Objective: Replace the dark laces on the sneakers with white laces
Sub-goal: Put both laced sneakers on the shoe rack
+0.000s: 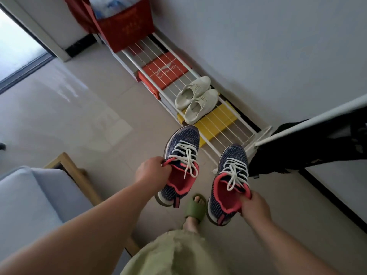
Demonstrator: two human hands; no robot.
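Two navy knit sneakers with pink linings hang in the air above the tiled floor, both threaded with white laces. My left hand grips the left sneaker by its pink collar. My right hand grips the right sneaker at the collar near the heel. White laces cross the left sneaker's tongue, and their loose ends dangle into the opening. The white laces on the right one lie the same way. No dark laces are in view.
A white wire shoe rack runs along the wall with a pale pair of sneakers, an orange shoe box, a yellow box and a red crate. Dark clothes hang right. A sofa stands left. My green slipper is below.
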